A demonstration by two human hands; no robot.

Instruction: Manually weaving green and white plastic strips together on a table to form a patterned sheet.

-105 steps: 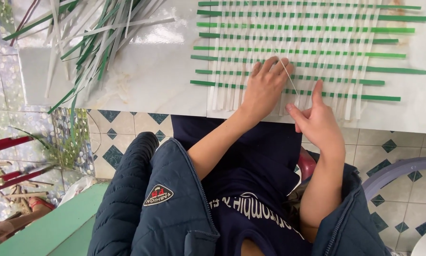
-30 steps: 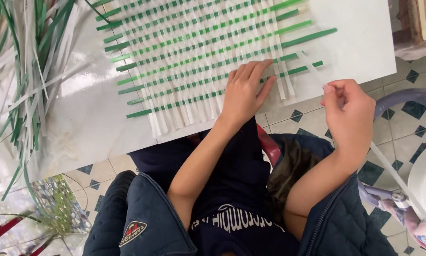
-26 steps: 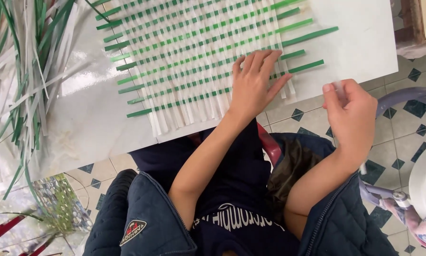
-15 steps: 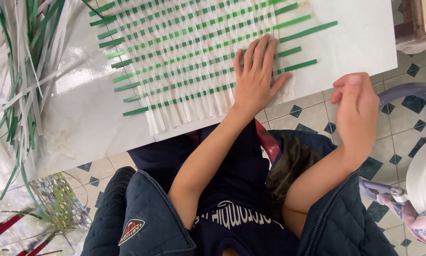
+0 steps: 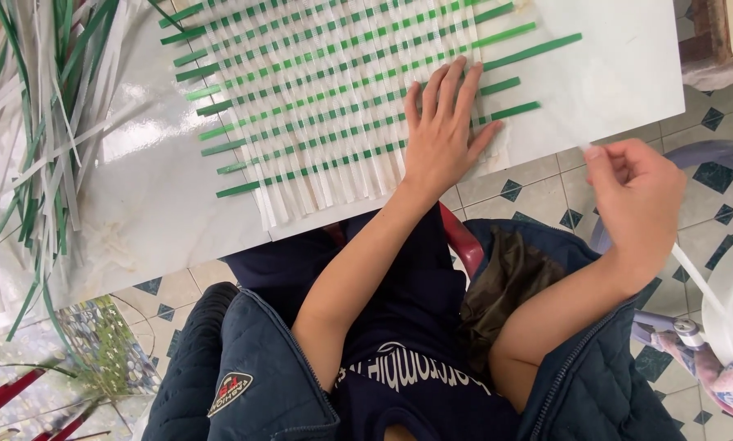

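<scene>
Woven mat (image 5: pixel 334 98) stays under flat, spread left hand (image 5: pixel 444 135); right hand (image 5: pixel 636 200), lifted further, pinches white strip (image 5: pixel 693 273).

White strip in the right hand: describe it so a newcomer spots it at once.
Start at the white table with the green-and-white woven mat. Off its near right corner, over the tiled floor, the right hand pinches a white strip. Unlike the mat's strips, it hangs loose in the air.

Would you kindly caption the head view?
Left hand flat on green-and-white woven strip mat; right hand pinches a white strip off the table's edge.
</scene>
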